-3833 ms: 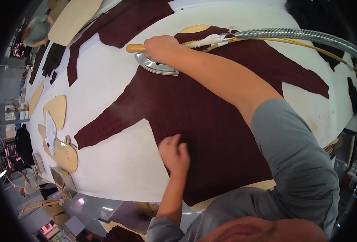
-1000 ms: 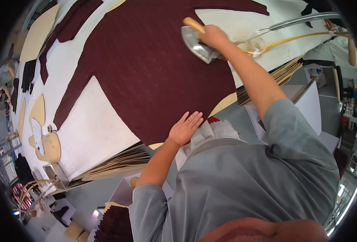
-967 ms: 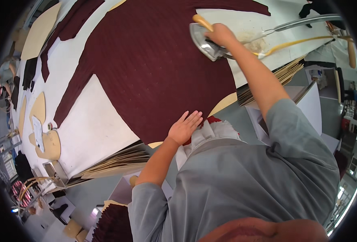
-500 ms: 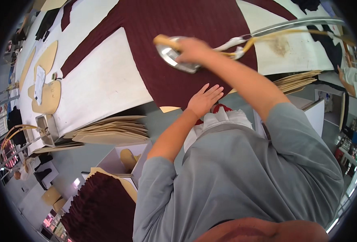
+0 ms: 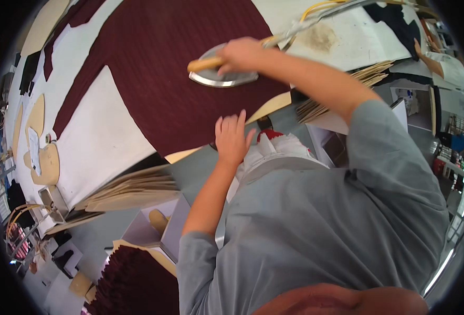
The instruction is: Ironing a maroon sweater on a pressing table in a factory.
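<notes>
In the head view, the right hand (image 5: 241,55) was clamped around the wooden handle of one iron (image 5: 224,80), which sat over the maroon sweater (image 5: 169,89); the left hand (image 5: 232,137), well apart from it, was spread and held nothing, its fingertips over the sweater's hem, though whether they pressed down could not be told. The sweater lay in front of both hands, its hem along the near edge of the white surface (image 5: 103,131), and a pale board (image 5: 269,107) stuck out from under that hem just right of the left hand. Bare room opened left of the left hand, between the sweater's sleeve and the near edge, and another bare stretch with a brown stain (image 5: 318,38) lay right of the right hand, below the hose (image 5: 316,18). Counted out, there were two board stacks under the edge, one (image 5: 127,191) left of the left hand and one (image 5: 368,76) right of the right forearm; one paper sheet (image 5: 34,152) far left of the hands; and one second maroon garment (image 5: 87,11) beyond the sweater's sleeve, far left of the right hand.
</notes>
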Demonstrator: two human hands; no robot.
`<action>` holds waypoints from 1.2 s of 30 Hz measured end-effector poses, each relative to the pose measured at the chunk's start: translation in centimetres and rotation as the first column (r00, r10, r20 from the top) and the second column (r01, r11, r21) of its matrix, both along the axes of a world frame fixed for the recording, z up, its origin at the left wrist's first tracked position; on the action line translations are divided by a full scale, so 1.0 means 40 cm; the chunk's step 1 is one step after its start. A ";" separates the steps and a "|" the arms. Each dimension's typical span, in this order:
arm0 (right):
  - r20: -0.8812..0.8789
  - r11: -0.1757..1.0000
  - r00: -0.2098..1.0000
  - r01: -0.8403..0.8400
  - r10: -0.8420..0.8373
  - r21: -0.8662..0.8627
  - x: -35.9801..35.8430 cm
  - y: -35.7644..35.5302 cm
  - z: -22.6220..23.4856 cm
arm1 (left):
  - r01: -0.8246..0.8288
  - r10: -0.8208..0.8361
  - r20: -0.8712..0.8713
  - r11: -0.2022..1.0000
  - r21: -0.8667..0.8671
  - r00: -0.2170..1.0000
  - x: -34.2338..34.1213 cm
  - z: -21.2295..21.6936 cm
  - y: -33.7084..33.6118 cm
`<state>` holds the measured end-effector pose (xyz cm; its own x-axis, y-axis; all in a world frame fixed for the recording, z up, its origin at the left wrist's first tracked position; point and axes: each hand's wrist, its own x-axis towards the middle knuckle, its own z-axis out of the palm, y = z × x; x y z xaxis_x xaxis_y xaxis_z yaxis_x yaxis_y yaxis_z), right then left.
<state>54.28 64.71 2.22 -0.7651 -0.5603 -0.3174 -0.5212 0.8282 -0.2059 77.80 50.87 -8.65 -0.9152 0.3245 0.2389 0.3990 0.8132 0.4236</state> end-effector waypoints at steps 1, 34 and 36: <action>-0.115 0.999 0.993 -0.033 0.034 0.008 -0.053 0.082 -0.026 | -0.006 0.006 0.023 1.000 0.026 1.000 -0.043 0.015 0.056; 0.139 0.680 0.665 -0.712 0.733 -0.175 0.231 -0.575 -0.020 | -0.649 0.651 0.012 0.756 0.090 0.759 0.253 -0.017 -0.402; 0.084 0.624 0.619 -0.768 0.781 -0.147 0.230 -0.488 -0.022 | -0.814 0.805 0.131 0.562 0.145 0.579 0.322 -0.047 -0.417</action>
